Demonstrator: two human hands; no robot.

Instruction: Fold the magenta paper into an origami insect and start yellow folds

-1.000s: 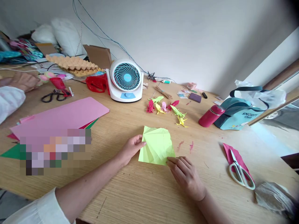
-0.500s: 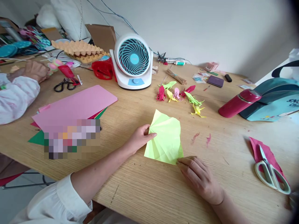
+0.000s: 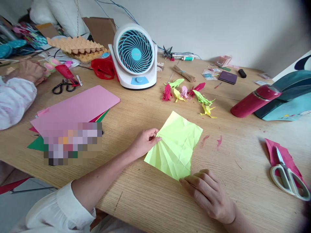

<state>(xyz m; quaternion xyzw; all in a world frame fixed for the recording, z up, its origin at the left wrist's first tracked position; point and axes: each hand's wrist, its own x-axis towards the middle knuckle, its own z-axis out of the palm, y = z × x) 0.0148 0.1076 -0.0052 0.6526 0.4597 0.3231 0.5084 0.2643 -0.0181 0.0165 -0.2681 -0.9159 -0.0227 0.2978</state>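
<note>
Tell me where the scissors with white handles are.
In the head view, the white-handled scissors lie at right, on red paper, nearer the wearer than the red bottle.

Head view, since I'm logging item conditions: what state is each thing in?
Light green paper: opened out, creased
Left hand: pinching the paper's left edge
Right hand: holding the paper's near corner
White-handled scissors: blades together
Red bottle: capped
Paper figures: folded
Pink sheet: flat
Egg trays: stacked
Stick bundle: tied
Fan: running or stopped, unclear
</note>
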